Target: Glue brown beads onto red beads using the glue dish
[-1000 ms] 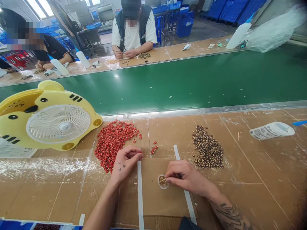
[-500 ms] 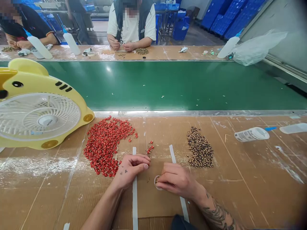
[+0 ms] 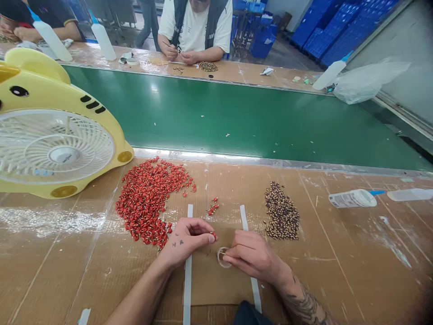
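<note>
Near the bottom middle of the frame, the left hand (image 3: 187,239) pinches a tiny red bead (image 3: 213,235) between its fingertips. The right hand (image 3: 252,255) is just beside it. Its fingers (image 3: 238,253) curl in tight at the edge of a small clear round cup (image 3: 223,257), but what they hold is too small to tell. The cup sits on brown cardboard (image 3: 216,289) between two white strips (image 3: 187,280). Just above the hands lies a little bunch of red beads (image 3: 213,206). To the left is a big pile of red beads (image 3: 149,203), and to the right is a pile of dark speckled beads (image 3: 282,212). A yellow fan (image 3: 57,153) stands at the left. A green belt (image 3: 203,117) runs across the middle. Past it, a person in a white shirt (image 3: 194,22) works with both hands.
</note>
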### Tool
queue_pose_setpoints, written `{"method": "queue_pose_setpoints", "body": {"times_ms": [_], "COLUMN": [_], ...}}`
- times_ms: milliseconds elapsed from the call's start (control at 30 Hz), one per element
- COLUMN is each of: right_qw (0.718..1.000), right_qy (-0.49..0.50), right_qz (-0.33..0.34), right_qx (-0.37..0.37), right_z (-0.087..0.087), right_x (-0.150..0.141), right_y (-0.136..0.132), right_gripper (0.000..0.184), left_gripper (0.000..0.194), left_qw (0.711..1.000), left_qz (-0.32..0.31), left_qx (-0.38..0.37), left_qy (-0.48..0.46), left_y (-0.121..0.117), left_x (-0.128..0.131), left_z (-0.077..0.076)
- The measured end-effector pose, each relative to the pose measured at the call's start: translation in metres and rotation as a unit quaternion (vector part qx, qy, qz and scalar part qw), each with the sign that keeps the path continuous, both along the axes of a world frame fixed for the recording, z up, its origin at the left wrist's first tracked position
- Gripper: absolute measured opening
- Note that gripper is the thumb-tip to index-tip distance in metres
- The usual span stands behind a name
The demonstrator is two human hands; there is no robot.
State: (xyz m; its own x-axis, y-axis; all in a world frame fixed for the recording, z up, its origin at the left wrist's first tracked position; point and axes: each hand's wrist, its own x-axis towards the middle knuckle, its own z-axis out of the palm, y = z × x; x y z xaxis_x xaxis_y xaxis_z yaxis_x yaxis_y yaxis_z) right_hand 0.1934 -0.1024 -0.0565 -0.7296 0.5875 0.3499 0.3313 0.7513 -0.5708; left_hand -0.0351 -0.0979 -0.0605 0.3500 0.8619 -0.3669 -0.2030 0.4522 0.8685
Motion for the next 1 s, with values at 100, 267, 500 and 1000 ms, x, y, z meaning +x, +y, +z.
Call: {"method": "queue_pose_setpoints", "body": {"times_ms": [100,267,500,1000], "right_qw": [1.0,0.999,0.97,0.963], "right_qy": [0.012,0.0,0.179,0.19], "right_qz": [0.001,0.014,-0.104,-0.163], "right_qx": [-0.004,-0.035,-0.124,-0.102], "right_z": [0.0,0.005,0.022,0.019], "right_x": [-0.002,-0.001,0.007,-0.009], "right_y": [0.001,0.005,0.01,0.014], "right_gripper": [0.027,0.027,0.013,0.01], "left_gripper": [0.009,0.007,0.01,0.012], "left_qw": [1.0,1.0,1.0,0.999], "left_qz": [-0.005,-0.01,0.013,0.013], "left_qx": [0.008,0.015,0.001,-0.035], "left_qy": [-0.004,-0.023,-0.013,0.011], "left_y": [-0.001,-0.002,0.0,0.001], "left_x": [0.0,0.002,0.004,0.005], "left_z": [-0.001,0.002,0.002,0.004]}}
